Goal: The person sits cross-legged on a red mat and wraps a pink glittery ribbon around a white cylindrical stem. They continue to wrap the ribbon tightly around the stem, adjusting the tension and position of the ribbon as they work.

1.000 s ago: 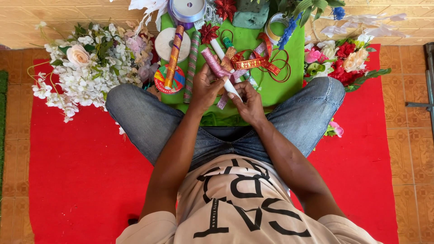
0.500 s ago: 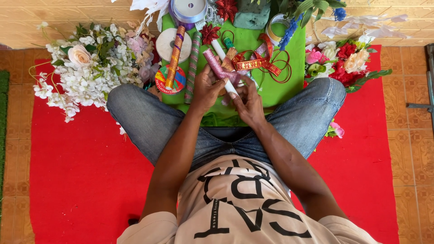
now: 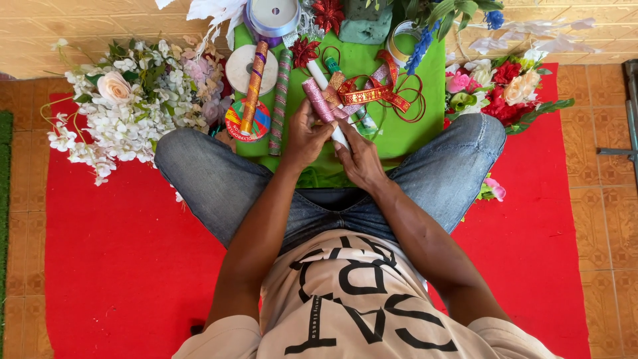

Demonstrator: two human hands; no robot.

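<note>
Over the green cloth (image 3: 405,126), left hand (image 3: 307,136) grips a pink glitter roll (image 3: 318,100); right hand (image 3: 359,159) pinches a white tube (image 3: 327,83) beside it. Round multicoloured label (image 3: 240,124) lies left.

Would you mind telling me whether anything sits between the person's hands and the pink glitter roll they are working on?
Nothing visible does. The left hand and right hand already grip the pink glitter roll and a white stick over the green cloth.

One label only: a round, multicoloured label (image 3: 242,123) on a ribbon spool lay at the green cloth's (image 3: 412,126) left edge, partly under an orange roll (image 3: 254,86).
</note>
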